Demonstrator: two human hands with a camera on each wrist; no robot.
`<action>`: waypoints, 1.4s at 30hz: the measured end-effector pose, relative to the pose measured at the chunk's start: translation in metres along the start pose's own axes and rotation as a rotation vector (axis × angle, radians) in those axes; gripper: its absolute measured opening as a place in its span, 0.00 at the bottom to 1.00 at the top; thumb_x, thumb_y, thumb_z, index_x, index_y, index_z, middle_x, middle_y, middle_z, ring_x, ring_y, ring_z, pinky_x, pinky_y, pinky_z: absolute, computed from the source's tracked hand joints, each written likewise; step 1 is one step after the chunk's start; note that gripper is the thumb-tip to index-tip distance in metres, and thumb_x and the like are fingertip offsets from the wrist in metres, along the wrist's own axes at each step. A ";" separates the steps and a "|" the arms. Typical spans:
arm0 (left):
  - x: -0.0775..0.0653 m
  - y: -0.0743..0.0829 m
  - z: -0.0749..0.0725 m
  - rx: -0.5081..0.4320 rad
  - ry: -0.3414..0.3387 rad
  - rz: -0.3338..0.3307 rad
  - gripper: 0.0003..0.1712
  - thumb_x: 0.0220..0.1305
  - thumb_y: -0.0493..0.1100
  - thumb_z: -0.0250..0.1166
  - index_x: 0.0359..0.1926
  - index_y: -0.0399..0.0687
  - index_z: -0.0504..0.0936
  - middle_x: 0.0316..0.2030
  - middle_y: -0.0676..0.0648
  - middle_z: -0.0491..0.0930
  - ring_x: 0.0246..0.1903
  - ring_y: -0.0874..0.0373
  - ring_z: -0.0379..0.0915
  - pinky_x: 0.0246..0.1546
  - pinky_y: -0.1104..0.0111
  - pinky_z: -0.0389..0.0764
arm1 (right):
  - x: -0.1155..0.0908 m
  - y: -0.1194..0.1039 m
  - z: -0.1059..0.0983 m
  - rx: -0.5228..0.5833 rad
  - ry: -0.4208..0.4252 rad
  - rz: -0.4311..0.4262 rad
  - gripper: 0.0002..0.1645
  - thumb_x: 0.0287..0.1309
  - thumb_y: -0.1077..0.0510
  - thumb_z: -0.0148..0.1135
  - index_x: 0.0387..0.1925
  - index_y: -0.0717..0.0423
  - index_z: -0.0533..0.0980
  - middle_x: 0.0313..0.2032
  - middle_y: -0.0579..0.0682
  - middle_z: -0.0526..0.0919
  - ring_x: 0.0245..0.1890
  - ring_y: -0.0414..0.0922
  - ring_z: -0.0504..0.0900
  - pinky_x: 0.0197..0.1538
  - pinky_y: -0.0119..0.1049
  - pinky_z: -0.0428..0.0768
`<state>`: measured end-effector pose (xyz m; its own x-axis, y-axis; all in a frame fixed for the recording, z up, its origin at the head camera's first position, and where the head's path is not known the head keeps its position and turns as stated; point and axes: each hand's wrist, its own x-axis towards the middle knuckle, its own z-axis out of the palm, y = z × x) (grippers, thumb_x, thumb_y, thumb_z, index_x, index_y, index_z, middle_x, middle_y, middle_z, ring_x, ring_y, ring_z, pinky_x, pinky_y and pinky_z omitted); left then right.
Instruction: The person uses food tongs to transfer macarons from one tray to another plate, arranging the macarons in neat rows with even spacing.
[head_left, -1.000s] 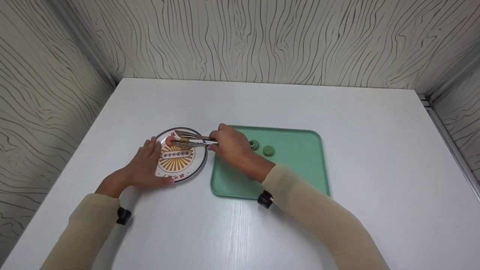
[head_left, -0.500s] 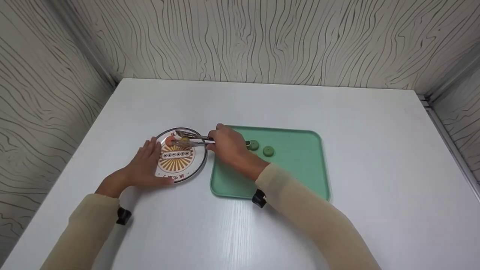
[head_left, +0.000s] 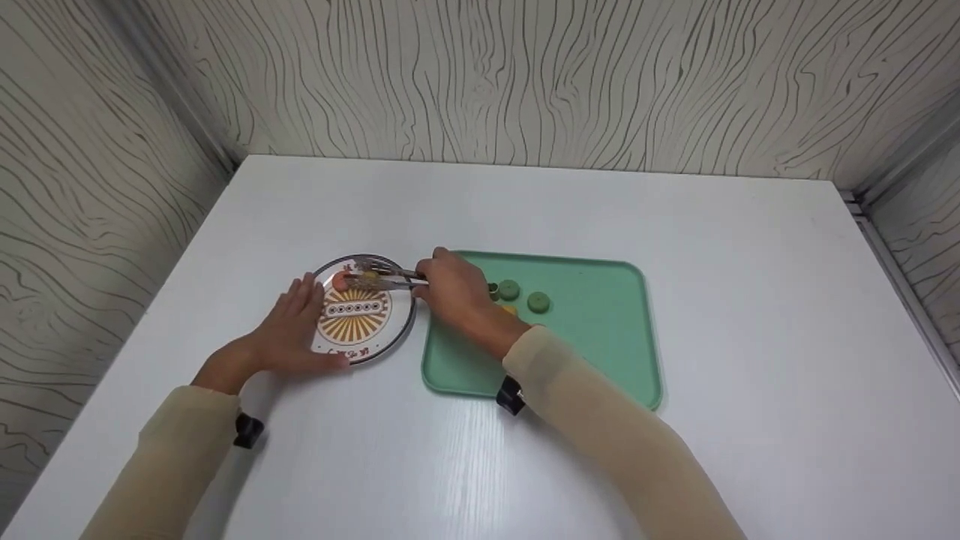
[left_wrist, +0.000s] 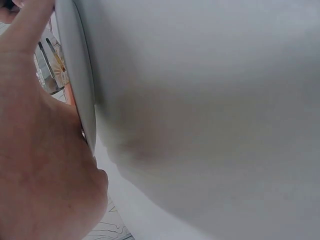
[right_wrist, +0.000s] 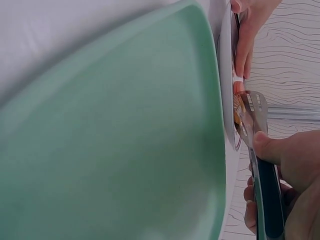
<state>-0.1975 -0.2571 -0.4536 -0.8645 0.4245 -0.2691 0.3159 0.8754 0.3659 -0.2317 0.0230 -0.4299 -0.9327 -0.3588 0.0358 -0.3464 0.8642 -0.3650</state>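
Observation:
My right hand (head_left: 456, 289) grips metal tongs (right_wrist: 269, 192) with dark handles and slotted ends. The tongs reach left over a round white plate (head_left: 386, 341) with a dark rim and a sunburst print. A small yellow round piece (head_left: 370, 277) lies between the tong ends; whether they squeeze it is unclear. Beside it on the plate is a reddish-orange round piece (head_left: 340, 282). My left hand (head_left: 285, 337) rests against the plate's left edge, fingers straight along the rim and thumb spread at the near side. In the left wrist view, the plate's edge touches this hand.
A green tray (head_left: 600, 337) lies right of the plate, under my right wrist. On it sit green round pieces (head_left: 538, 302) and a yellow piece (head_left: 510, 310), partly hidden by that wrist. A patterned wall (head_left: 525, 82) stands behind the white table (head_left: 720, 300).
My right hand and forearm have shifted slightly left, uncovering a yellow piece on the tray by the wrist. The tong ends stay around the yellow piece on the plate. My left hand holds still.

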 end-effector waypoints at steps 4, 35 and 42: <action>0.001 0.000 0.000 -0.020 0.001 0.001 0.77 0.53 0.73 0.69 0.76 0.22 0.38 0.77 0.25 0.28 0.76 0.29 0.21 0.74 0.38 0.36 | 0.000 0.000 0.001 0.009 -0.011 0.010 0.13 0.67 0.51 0.67 0.48 0.52 0.86 0.39 0.51 0.80 0.39 0.46 0.80 0.40 0.41 0.81; 0.002 0.002 -0.002 -0.009 -0.006 0.003 0.77 0.53 0.73 0.69 0.76 0.21 0.39 0.77 0.25 0.29 0.76 0.29 0.22 0.73 0.37 0.37 | -0.003 0.004 -0.001 0.026 -0.027 0.014 0.15 0.66 0.51 0.68 0.49 0.54 0.86 0.41 0.52 0.81 0.41 0.47 0.80 0.42 0.43 0.81; 0.003 -0.001 0.002 -0.006 0.001 -0.002 0.77 0.52 0.74 0.69 0.76 0.22 0.39 0.77 0.25 0.29 0.76 0.29 0.22 0.74 0.37 0.37 | -0.005 0.007 -0.004 0.033 -0.051 0.027 0.15 0.67 0.52 0.68 0.50 0.54 0.86 0.42 0.52 0.81 0.41 0.46 0.79 0.42 0.42 0.81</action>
<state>-0.2001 -0.2562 -0.4563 -0.8655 0.4228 -0.2687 0.3121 0.8747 0.3709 -0.2299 0.0317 -0.4291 -0.9349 -0.3541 -0.0216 -0.3173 0.8618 -0.3958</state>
